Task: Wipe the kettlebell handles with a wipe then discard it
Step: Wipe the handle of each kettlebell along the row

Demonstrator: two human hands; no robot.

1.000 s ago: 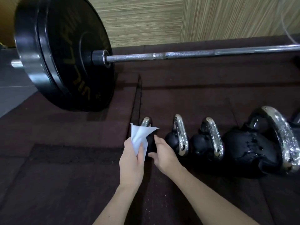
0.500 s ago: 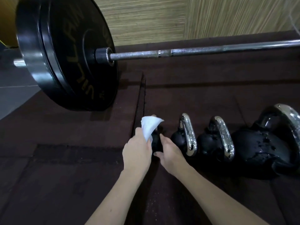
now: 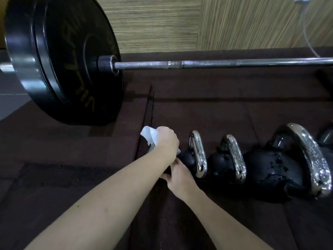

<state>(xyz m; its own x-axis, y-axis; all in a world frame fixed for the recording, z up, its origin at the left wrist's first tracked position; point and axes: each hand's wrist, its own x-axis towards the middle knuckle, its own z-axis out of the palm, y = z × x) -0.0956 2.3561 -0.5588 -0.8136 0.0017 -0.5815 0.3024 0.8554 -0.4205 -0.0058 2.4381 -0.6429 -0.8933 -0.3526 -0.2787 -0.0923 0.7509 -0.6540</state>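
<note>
The left hand (image 3: 166, 141) has its fingers wrapped round the white wipe (image 3: 149, 135), pressed on the first kettlebell handle (image 3: 151, 147) on the floor. The right hand (image 3: 178, 175) rests flat on that heavy ball. The wipe looks soft and light.

Dim indoor light leaves the dark floor mat (image 3: 216, 112) murky, glare speckles the chrome kettlebell handles (image 3: 306, 152) right of it, and wide-angle distortion bows the barbell (image 3: 216, 64) behind it.

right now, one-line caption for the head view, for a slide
Left hand wipes the smallest kettlebell's handle with a wipe; right hand steadies it.
</note>
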